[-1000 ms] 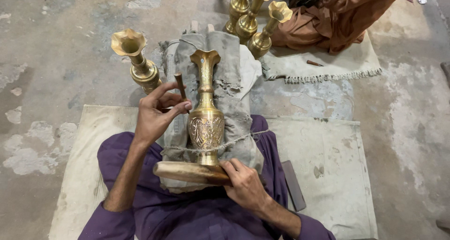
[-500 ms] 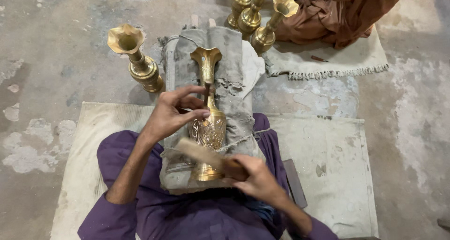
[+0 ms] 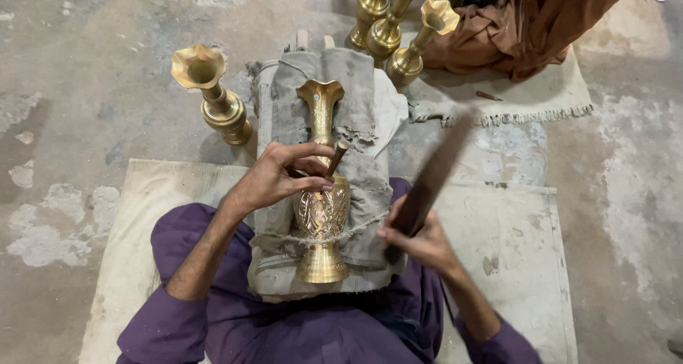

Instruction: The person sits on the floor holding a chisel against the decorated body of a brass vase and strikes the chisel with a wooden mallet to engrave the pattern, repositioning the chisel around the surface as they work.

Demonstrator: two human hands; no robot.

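An engraved brass vase lies on a grey cloth-wrapped block across my lap, tied down by a cord. My left hand pinches a short chisel-like tool with its tip against the vase's belly. My right hand grips the lower end of a long dark wooden stick, raised and tilted up to the right, blurred by motion.
A single brass vase stands upright left of the block. Three more brass vases stand at the back beside a person in brown cloth. I sit on a pale mat on a concrete floor.
The wooden stick has swung up from lying flat near the vase's foot to a raised position at the right. My left hand shifted slightly lower on the vase with the small tool.
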